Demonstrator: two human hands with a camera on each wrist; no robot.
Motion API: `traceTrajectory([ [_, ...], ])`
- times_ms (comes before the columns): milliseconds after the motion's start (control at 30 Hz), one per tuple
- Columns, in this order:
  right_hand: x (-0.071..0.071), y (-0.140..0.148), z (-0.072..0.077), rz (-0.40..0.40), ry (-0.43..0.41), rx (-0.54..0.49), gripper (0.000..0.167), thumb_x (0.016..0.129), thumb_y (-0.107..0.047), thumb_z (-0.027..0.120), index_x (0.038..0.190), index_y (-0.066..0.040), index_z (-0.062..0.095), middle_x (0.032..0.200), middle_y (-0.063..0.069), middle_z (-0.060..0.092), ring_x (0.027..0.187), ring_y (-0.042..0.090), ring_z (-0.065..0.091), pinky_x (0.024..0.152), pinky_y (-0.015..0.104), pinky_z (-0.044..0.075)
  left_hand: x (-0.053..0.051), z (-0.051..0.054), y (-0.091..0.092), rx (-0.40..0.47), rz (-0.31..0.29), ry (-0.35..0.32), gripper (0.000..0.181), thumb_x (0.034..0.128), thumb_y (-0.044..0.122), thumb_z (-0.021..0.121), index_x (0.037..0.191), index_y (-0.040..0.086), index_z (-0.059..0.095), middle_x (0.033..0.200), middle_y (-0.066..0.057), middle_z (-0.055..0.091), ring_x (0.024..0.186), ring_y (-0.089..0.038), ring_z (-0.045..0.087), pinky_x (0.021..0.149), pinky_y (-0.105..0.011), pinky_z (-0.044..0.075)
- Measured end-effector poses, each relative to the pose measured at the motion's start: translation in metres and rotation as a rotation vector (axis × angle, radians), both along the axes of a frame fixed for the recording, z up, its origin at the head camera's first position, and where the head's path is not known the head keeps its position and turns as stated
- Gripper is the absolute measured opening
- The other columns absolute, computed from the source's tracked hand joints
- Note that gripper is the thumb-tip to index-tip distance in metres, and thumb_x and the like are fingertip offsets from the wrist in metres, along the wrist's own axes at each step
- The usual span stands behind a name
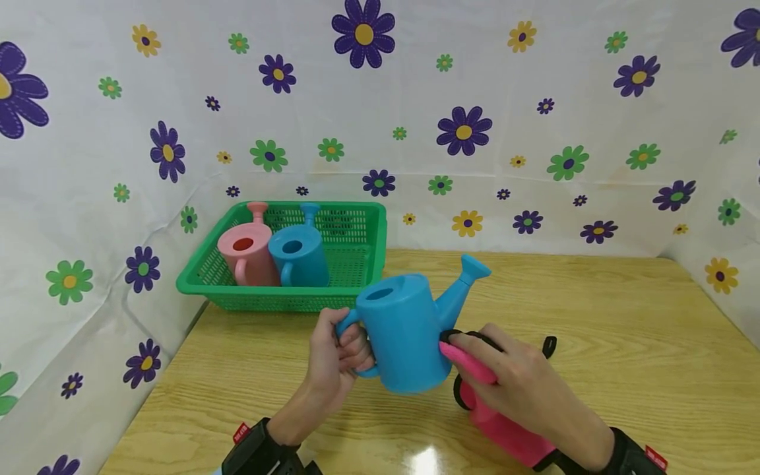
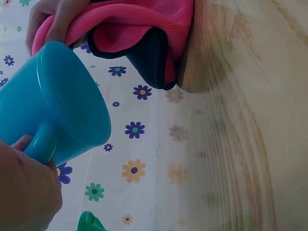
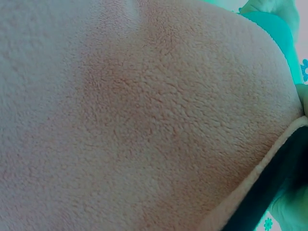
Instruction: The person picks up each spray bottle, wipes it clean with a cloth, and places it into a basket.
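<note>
A blue watering can [image 1: 406,336] is held above the table, its spout pointing up to the right. The left hand [image 1: 340,359] grips its handle, fingers curled round it; the left wrist view shows this hand [image 2: 26,192] at the can [image 2: 72,101]. At the can's right side, below the spout, the right hand [image 1: 516,376] holds a pink cloth with black edging [image 1: 510,435] against the wall of the can. The cloth [image 3: 144,115] fills most of the right wrist view and hides much of the right hand there.
A green basket [image 1: 285,302] stands at the back left of the wooden table [image 1: 623,349]. Inside it are a pink watering can [image 1: 252,254] and another blue one [image 1: 305,257]. Behind the table hangs a white sheet with printed flowers [image 1: 380,138].
</note>
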State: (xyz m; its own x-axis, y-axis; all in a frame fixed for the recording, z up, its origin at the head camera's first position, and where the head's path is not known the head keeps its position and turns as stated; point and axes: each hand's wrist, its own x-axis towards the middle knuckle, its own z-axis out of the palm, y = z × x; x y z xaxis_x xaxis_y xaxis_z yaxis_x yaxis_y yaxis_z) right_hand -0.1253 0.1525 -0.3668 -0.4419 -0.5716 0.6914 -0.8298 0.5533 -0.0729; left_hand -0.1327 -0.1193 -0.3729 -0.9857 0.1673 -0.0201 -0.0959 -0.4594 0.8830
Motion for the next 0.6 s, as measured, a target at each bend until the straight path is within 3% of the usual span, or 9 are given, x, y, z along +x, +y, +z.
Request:
traceTrajectory([
  [200,-0.0013,-0.0022,0.0015,-0.036,0.028,-0.031,0.051,0.103,-0.047,0.04,0.121,-0.01,0.07,0.089,0.004,0.064,0.068,0.01,0.063,0.061,0.025,0.06,0.0037,0.0,0.0044,-0.019,-0.017,0.002,0.046,0.1044,0.029,0.029,0.059,0.022,0.028,0.052,0.01,0.024,0.046,-0.005,0.024,0.055,-0.023,0.028],
  [500,-0.0063,-0.0005,0.0037,-0.121,0.111,-0.041,0.052,0.106,-0.045,0.038,0.12,-0.007,0.07,0.09,0.008,0.065,0.067,0.014,0.063,0.057,0.028,0.059,0.0075,-0.0047,0.0079,-0.052,-0.093,0.028,0.046,0.1049,0.027,0.028,0.059,0.021,0.026,0.051,0.01,0.024,0.045,-0.005,0.024,0.053,-0.023,0.025],
  [533,-0.0069,0.0004,0.004,-0.129,0.116,-0.039,0.049,0.106,-0.043,0.04,0.12,-0.007,0.07,0.091,0.009,0.066,0.069,0.015,0.065,0.058,0.03,0.06,0.008,-0.0049,0.0082,-0.056,-0.098,0.026,0.046,0.1045,0.027,0.028,0.059,0.021,0.026,0.051,0.01,0.024,0.045,-0.005,0.025,0.053,-0.022,0.025],
  [600,-0.0079,0.0023,0.0048,-0.143,0.121,-0.039,0.034,0.1,-0.032,0.064,0.12,-0.006,0.069,0.094,0.011,0.067,0.073,0.02,0.069,0.06,0.033,0.061,0.0087,-0.0051,0.0087,-0.066,-0.103,0.016,0.045,0.1038,0.027,0.029,0.059,0.021,0.026,0.05,0.011,0.025,0.044,-0.005,0.025,0.052,-0.022,0.026],
])
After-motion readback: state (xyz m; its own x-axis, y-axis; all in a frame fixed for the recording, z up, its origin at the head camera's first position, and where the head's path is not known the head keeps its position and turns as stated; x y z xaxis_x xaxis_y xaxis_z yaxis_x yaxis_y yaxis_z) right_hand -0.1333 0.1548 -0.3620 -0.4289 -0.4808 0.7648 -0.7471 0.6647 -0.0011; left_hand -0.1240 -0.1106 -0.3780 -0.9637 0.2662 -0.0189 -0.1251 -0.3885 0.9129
